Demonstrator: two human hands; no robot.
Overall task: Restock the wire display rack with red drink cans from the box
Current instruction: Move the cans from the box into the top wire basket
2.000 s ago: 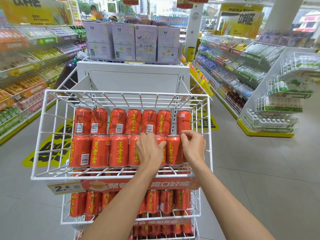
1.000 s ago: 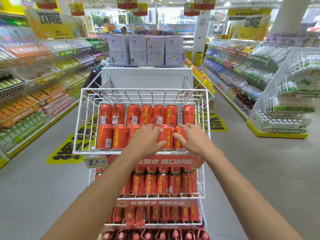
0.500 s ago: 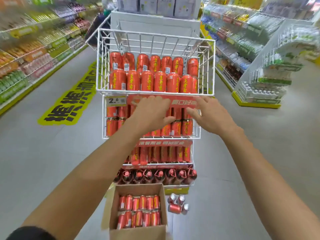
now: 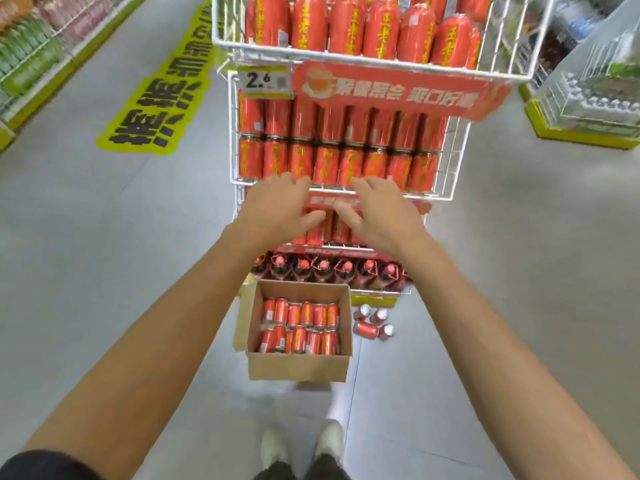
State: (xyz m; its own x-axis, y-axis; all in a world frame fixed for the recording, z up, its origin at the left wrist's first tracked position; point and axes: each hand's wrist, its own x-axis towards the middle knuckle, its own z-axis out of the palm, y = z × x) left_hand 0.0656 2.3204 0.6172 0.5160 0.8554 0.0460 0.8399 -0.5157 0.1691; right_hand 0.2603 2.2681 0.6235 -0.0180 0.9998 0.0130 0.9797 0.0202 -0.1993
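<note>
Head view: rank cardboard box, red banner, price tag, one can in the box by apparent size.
1. Cardboard box and red banner: about alike in frame area, not ranked.
2. Price tag.
3. One can in the box, smallest; it also sits farther from the camera than the tag.

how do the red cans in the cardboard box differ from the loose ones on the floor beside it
The boxed red drink cans sit packed in two neat rows inside the brown cardboard box; the loose red drink cans lie scattered on the grey floor right of it. Boxed cans number about a dozen; loose cans about four. Boxed cans all point one way; loose cans point different ways. Both look the same red design.
</note>
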